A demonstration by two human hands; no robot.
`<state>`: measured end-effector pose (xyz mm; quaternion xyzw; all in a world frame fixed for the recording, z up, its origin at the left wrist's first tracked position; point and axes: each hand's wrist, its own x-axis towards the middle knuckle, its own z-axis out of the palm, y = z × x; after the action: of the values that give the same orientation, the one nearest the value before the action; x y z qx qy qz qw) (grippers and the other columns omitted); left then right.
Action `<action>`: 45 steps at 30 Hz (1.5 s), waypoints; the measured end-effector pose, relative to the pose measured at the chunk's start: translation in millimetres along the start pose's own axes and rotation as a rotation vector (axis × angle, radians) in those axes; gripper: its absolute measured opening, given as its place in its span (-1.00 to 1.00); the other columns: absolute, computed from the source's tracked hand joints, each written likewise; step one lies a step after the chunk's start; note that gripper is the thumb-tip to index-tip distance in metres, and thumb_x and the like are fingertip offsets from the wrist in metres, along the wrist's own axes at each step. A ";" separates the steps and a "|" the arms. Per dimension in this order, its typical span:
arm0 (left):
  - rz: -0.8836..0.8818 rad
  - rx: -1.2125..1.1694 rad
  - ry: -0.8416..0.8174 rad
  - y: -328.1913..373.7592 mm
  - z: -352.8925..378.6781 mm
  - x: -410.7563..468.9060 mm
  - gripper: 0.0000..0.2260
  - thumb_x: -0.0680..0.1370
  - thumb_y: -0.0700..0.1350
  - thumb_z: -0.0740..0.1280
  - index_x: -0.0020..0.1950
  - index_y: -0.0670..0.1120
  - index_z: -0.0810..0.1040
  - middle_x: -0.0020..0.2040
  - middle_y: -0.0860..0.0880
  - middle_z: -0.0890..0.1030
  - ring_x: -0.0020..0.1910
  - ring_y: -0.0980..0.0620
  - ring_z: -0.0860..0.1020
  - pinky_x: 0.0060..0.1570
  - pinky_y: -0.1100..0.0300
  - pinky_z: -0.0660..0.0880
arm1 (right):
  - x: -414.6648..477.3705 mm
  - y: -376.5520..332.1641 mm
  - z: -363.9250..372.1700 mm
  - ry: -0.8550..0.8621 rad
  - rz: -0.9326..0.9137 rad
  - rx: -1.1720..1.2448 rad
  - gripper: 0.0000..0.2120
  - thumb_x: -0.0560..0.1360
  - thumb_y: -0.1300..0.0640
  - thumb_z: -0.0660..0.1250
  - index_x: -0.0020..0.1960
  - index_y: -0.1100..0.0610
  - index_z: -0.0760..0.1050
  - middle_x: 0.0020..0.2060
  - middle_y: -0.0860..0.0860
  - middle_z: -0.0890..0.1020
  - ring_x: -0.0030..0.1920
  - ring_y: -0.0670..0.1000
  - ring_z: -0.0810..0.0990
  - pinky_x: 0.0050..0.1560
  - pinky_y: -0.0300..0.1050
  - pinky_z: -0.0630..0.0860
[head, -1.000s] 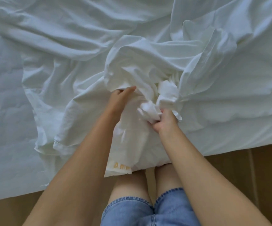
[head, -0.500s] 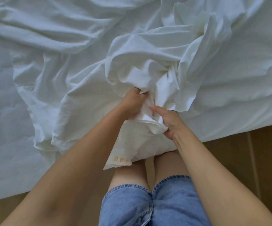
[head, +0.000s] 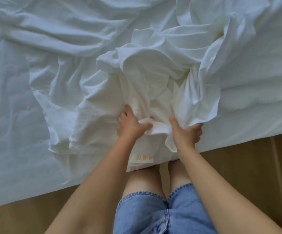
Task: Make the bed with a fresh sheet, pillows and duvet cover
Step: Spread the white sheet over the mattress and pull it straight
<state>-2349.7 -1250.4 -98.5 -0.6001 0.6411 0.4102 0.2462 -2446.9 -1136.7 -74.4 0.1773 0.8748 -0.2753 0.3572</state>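
A crumpled white duvet cover [head: 153, 78] lies bunched on the bed, with yellow embroidered lettering [head: 144, 157] near its hanging hem. My left hand [head: 131, 124] grips a folded edge of this cover, thumb over the fold. A short way to the right, my right hand [head: 185, 132] grips the same edge, its fingers tucked under the cloth. The two hands hold the edge spread apart at the near side of the bed. A quilted white surface [head: 6, 102] shows on the left.
The bed's near edge [head: 238, 141] runs diagonally across the view. Below it is a brown wooden floor [head: 248, 174]. My bare legs and blue denim shorts [head: 153, 215] stand against the bedside between my arms.
My hands were close together in the bunched cloth. They have moved apart and toward me, drawing the cover's edge out between them.
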 end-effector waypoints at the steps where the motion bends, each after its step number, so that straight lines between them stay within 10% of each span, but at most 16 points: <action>1: 0.007 -0.074 -0.043 -2.8 5.3 1.1 0.03 0.29 0.13 0.53 0.53 -0.09 -0.04 0.46 -0.14 0.19 0.45 -0.12 0.18 0.34 -0.02 0.28 | -6.0 -0.7 8.8 -0.044 -0.038 -0.034 0.11 0.31 -0.24 0.46 0.55 0.08 -0.18 0.52 0.09 0.03 0.50 0.17 0.04 0.43 0.24 0.12; 6: 0.045 -0.476 -0.196 1.6 -15.2 10.0 -0.52 0.42 -0.13 0.45 0.29 -0.16 0.39 0.13 -0.13 0.52 0.02 -0.05 0.52 -0.07 0.13 0.48 | -6.2 -7.7 50.8 -0.176 0.057 -0.076 0.21 0.25 -0.23 0.51 0.53 0.01 -0.29 0.50 0.11 0.03 0.47 0.20 0.10 0.42 0.16 0.19; 11: 0.195 -0.302 0.002 -1.5 -42.4 6.7 -0.86 0.49 -0.16 0.35 0.01 -0.15 0.62 -0.16 -0.14 0.61 -0.09 -0.15 0.60 -0.10 0.05 0.51 | 23.2 4.2 41.2 -0.158 -0.051 -0.227 0.05 0.37 0.09 0.49 0.54 -0.03 -0.23 0.35 0.17 0.21 0.26 0.23 0.37 0.25 0.07 0.38; 17: 0.202 -0.358 0.428 8.7 -139.0 52.6 -0.75 0.44 -0.16 0.29 0.07 -0.19 0.62 0.02 -0.25 0.63 0.05 -0.20 0.58 0.00 0.04 0.51 | 34.1 15.3 6.0 -0.211 -0.305 -0.371 -0.41 0.38 0.31 0.27 0.37 0.03 0.26 0.13 0.07 0.52 0.09 0.16 0.52 0.02 -0.07 0.46; 21: 0.168 -0.366 0.581 12.9 -150.2 57.5 -0.43 0.49 -0.07 0.29 0.47 -0.08 0.22 0.38 -0.18 0.31 0.35 -0.15 0.32 0.25 0.20 0.26 | 16.2 25.7 5.8 -0.083 -0.327 -0.308 -0.29 0.43 0.24 0.31 0.50 0.04 0.09 0.36 0.13 0.31 0.27 0.18 0.38 0.10 -0.07 0.35; 26: 0.446 0.159 0.577 -17.3 -59.4 0.0 -0.20 0.41 -0.06 0.39 0.55 -0.04 0.06 0.54 -0.23 -0.05 0.52 -0.24 -0.10 0.41 -0.20 -0.13 | -13.1 29.3 23.9 -0.179 -0.515 -0.428 -0.15 0.43 0.03 0.39 0.54 -0.01 -0.07 0.49 0.10 0.02 0.44 0.17 0.09 0.37 0.13 0.18; 29: 0.603 0.263 0.492 -54.0 6.0 -38.3 -0.33 0.36 -0.03 0.48 0.43 -0.12 0.37 0.47 -0.28 0.24 0.46 -0.32 0.16 0.37 -0.27 0.07 | -10.7 30.1 25.4 -0.312 -0.471 -0.286 -0.12 0.44 0.10 0.41 0.54 -0.02 -0.10 0.50 0.04 -0.02 0.48 0.09 0.06 0.41 -0.07 0.15; 33: 0.427 0.305 0.065 -67.9 52.9 -50.8 -0.29 0.49 0.19 0.30 0.52 -0.11 0.15 0.39 -0.10 0.39 0.38 -0.11 0.32 0.39 -0.03 0.14 | 3.6 27.8 16.1 -0.349 -0.454 -0.161 -0.22 0.47 0.18 0.38 0.54 0.03 0.00 0.45 -0.03 0.21 0.45 -0.03 0.20 0.33 -0.25 0.18; 36: 0.301 0.108 0.001 -44.9 50.7 -36.6 -0.72 0.60 -0.02 0.17 0.24 -0.12 0.43 -0.02 -0.08 0.58 0.01 -0.14 0.53 -0.02 0.09 0.36 | 9.5 25.4 1.8 -0.301 -0.380 -0.009 -0.33 0.49 0.21 0.36 0.49 0.02 0.12 0.24 -0.13 0.42 0.25 -0.04 0.44 0.19 -0.19 0.40; 39: 0.269 -0.264 -0.146 -19.3 44.6 -38.9 -0.70 0.60 -0.17 0.14 -0.34 -0.06 0.32 -0.40 0.04 0.39 -0.37 0.03 0.38 -0.42 0.23 0.21 | 21.6 20.1 -16.8 -0.119 -0.196 0.056 -0.31 0.48 0.05 0.38 0.50 0.02 0.11 0.37 -0.02 0.31 0.28 0.02 0.40 0.13 -0.11 0.38; 42: 0.344 -0.434 -0.279 8.8 45.2 -66.3 -0.70 0.59 -0.14 0.23 -0.35 -0.14 0.37 -0.42 0.05 0.33 -0.41 0.10 0.27 -0.40 0.27 0.19 | 33.9 8.9 -34.5 -0.254 0.152 0.173 -0.40 0.46 -0.10 0.37 0.40 0.08 0.27 0.25 -0.04 0.43 0.22 0.06 0.46 0.11 0.04 0.46; 45: 0.368 -0.530 -0.304 34.4 53.1 -89.3 -0.70 0.55 -0.10 0.32 -0.18 -0.36 0.49 -0.33 -0.11 0.39 -0.34 0.03 0.33 -0.29 0.16 0.25 | 40.1 2.0 -50.2 -0.382 0.063 0.203 -0.81 0.57 0.09 0.26 0.07 0.18 0.54 -0.07 0.13 0.65 -0.05 0.16 0.62 -0.16 -0.08 0.55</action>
<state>-2378.3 -1158.0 -47.3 -0.4497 0.5660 0.6842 0.0965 -2499.7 -1100.1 -74.3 0.1841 0.7531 -0.3793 0.5051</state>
